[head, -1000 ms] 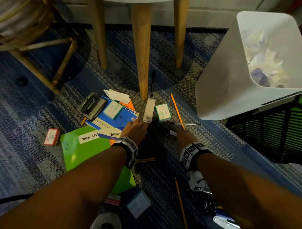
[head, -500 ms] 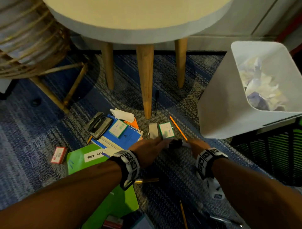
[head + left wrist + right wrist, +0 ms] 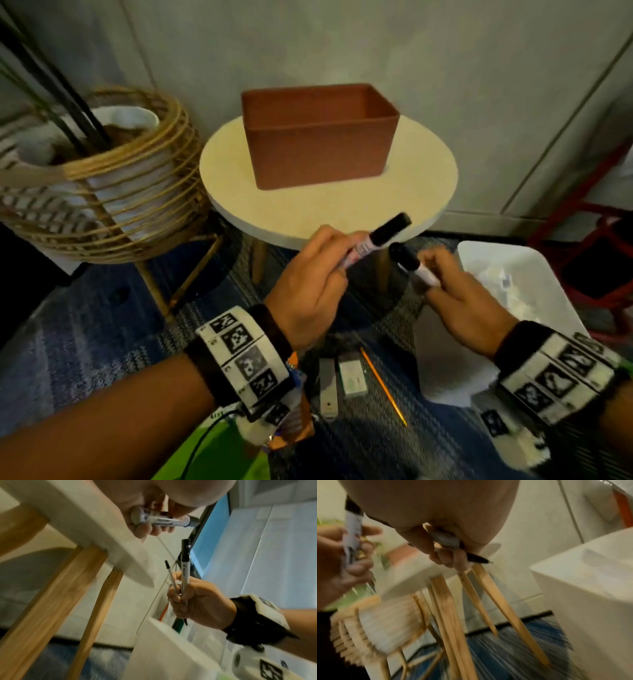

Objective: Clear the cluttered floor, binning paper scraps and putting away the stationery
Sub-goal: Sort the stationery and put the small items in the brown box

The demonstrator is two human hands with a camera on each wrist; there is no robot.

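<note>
My left hand [image 3: 318,274] grips a white marker with a black cap [image 3: 376,236], raised just in front of the round table's edge [image 3: 342,236]. My right hand [image 3: 452,294] grips a second black-capped marker [image 3: 409,265] close beside it. In the left wrist view the right hand [image 3: 190,601] holds that marker [image 3: 185,566] together with a thin pen [image 3: 171,577]; the left hand's marker [image 3: 163,519] shows at the top. The right wrist view shows the pen's tip [image 3: 479,560] poking out under my fingers. A brown box [image 3: 318,144] stands open on the table behind both hands.
A white bin [image 3: 513,291] holding crumpled paper stands at the right. On the blue carpet below lie a grey bar [image 3: 327,383], a small white box [image 3: 352,377], an orange pencil [image 3: 383,387] and a green folder [image 3: 222,455]. A wicker planter [image 3: 102,192] stands left.
Both hands have risen from the floor clutter to table height, each carrying a marker. My view has tilted up from the carpet to the tabletop and brown box.
</note>
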